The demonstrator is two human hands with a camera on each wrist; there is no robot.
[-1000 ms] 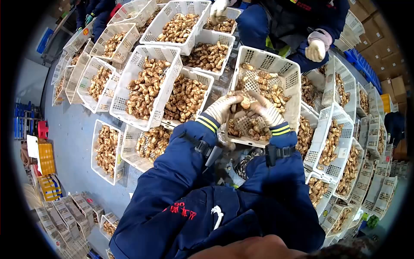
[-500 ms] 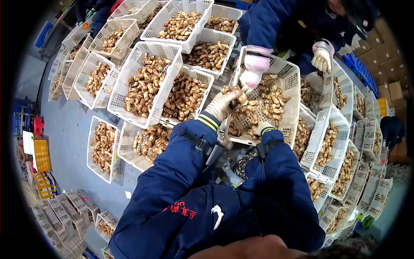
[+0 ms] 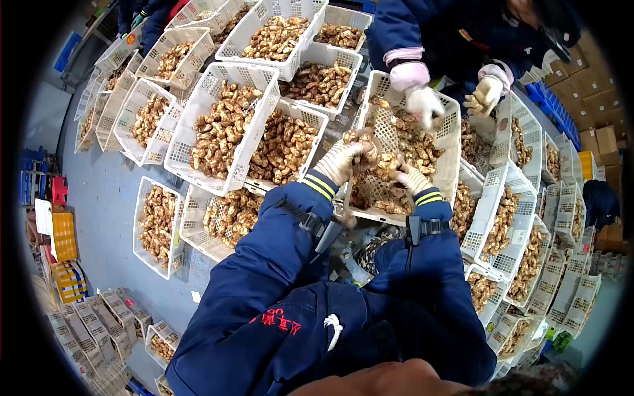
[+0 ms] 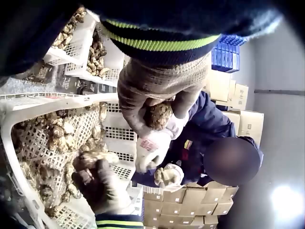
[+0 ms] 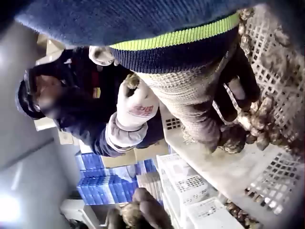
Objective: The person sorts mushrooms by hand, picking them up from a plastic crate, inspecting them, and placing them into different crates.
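My gloved left hand (image 3: 338,164) grips brown-and-cream mushrooms over the left rim of a white perforated crate (image 3: 449,178). In the left wrist view a rounded brown mushroom (image 4: 159,115) shows between its thumb and fingers. My gloved right hand (image 3: 413,178) is inside the crate's near half, close to the left. It pinches a longer, pale mushroom (image 4: 99,158) between thumb and fingers. Beneath it, loose mushrooms (image 3: 416,148) are spread over the crate floor. Another person's white-gloved hand (image 3: 424,105) hangs over the crate's far end.
Crates heaped with mushrooms (image 3: 224,132) stand close by on the left, some stacked on others. More crates (image 3: 508,218) crowd the right side. The other person sits opposite, a second gloved hand (image 3: 485,96) by the far right corner. Cardboard boxes (image 3: 568,86) are piled behind.
My hands, together on one mushroom at first, have parted. The right dipped into the crate and has come up with a mushroom. The other person's hand reached in near my left, then moved right.
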